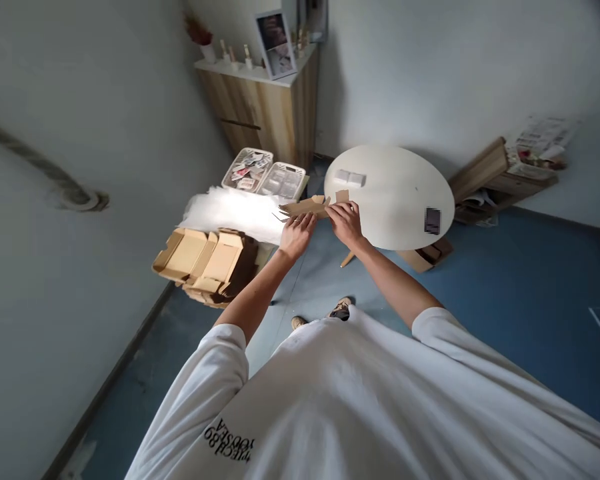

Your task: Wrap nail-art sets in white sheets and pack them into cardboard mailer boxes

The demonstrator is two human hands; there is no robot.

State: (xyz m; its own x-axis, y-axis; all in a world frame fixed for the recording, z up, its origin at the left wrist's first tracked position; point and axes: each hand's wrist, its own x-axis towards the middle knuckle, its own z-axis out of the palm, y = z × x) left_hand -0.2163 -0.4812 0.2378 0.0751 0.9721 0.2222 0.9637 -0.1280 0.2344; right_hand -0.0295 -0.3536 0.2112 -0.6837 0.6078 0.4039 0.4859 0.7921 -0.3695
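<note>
Both my hands are stretched out in front of me, gripping a brown cardboard box (pixel 305 205) with its flaps sticking out. My left hand (pixel 299 233) has its fingers over the near left part of the cardboard. At the right end, my right hand (pixel 345 222) pinches the edge, and one flap stands up beyond its fingers. The cardboard is held in the air between the round white table (pixel 390 200) and a white sheet of soft wrapping (pixel 235 212). Beneath my left arm lies a pile of opened cardboard boxes (pixel 205 260).
Two white baskets (pixel 280 181) with small packets stand behind the wrapping. On the round table are small white packs (pixel 350 177) and a dark phone-like object (pixel 433 221). A wooden cabinet (pixel 260 107) stands at the back; a carton (pixel 425 255) sits under the table.
</note>
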